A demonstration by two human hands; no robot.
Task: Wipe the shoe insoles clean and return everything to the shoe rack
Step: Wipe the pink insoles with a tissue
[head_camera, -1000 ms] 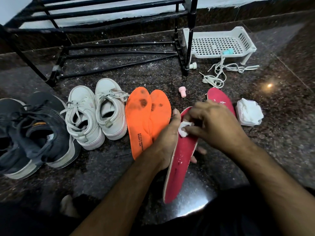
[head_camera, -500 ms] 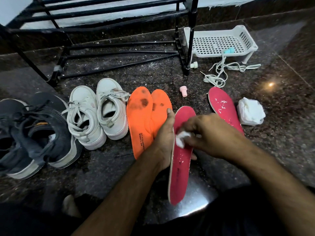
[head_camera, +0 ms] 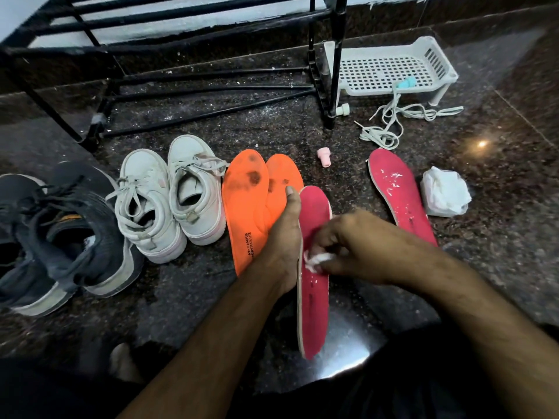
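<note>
Pinching a white wipe (head_camera: pixel 316 260) against the left-held red insole (head_camera: pixel 313 297), right fingers (head_camera: pixel 329 237).

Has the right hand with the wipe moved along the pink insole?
Yes. The right hand slid its wipe down the held pink insole, away from the toe, toward the person.

Your floor (head_camera: pixel 499 182) is dark speckled polished stone, with a bright light glare (head_camera: pixel 481 143) reflected on it at the right. A white perforated plastic tray (head_camera: pixel 390 69) stands on it at the back right, holding a small teal object (head_camera: pixel 406 83). Loose white laces (head_camera: pixel 393 119) trail from the tray's front edge and pile on the floor. You have a small pink cap (head_camera: pixel 324 156) lying left of the laces, apart from them.
</note>
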